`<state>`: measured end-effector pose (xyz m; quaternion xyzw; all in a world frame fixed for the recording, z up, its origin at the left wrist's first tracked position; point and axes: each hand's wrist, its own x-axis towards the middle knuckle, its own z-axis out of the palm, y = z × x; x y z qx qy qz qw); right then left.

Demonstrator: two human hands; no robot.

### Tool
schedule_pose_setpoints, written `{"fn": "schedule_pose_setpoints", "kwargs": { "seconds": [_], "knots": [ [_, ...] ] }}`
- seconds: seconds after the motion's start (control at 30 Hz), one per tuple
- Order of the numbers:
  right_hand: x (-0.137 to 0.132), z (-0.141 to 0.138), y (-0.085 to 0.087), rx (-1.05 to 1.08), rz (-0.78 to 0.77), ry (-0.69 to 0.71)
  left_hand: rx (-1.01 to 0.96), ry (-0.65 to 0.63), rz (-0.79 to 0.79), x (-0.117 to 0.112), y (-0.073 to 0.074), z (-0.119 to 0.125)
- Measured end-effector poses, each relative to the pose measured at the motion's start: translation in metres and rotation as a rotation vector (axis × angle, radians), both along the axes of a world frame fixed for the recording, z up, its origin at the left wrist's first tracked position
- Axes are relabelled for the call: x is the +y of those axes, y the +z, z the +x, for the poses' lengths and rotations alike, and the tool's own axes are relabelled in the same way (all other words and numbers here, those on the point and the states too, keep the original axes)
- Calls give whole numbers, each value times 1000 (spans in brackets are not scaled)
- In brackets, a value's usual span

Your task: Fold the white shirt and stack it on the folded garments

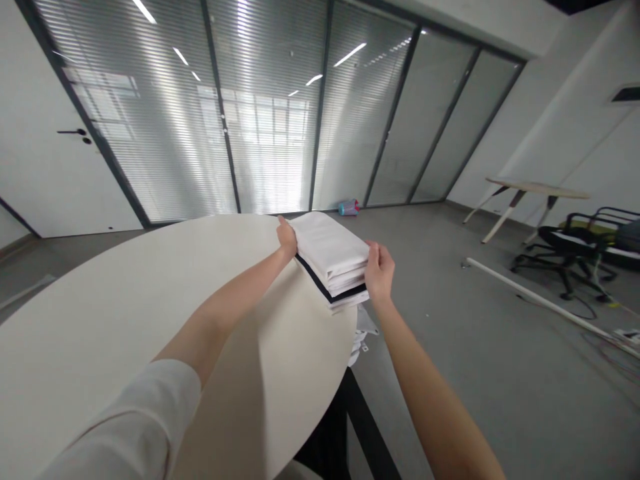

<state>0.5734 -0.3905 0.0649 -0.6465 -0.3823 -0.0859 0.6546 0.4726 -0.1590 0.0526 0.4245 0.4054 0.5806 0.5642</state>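
A stack of folded cloth [331,247], mostly white with one black layer low down, rests by the right edge of the round white table [165,293]. My left hand [287,238] grips its left side near the far corner, the thumb along the edge. On the opposite side, my right hand [379,270] has its fingers closed on the right edge of the upper white layers. The undersides of both hands' grips are hidden. Below the black layer, more white cloth lies against the tabletop.
Partly hidden white items [359,340] sit beneath the table's right edge, by a black table leg [367,427]. A blue and red container [349,208] lies near the glass partition. A wooden table [537,189], an office chair [570,247] and a white floor pole [540,300] are at right.
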Motion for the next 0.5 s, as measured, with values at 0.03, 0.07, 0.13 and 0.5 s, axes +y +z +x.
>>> {"fn": "schedule_pose_setpoints", "kwargs": {
  "seconds": [0.03,0.07,0.13,0.5],
  "knots": [
    [3,-1,-2,22,22,-51,46,38,-5,-1,4,1],
    [5,-1,-4,45,43,-99,100,71,-11,-3,9,2],
    [7,-1,-6,76,74,-166,207,106,-17,-9,16,0],
    [0,26,-9,312,22,39,239,-142,159,-91,-1,-18]
  ]
}}
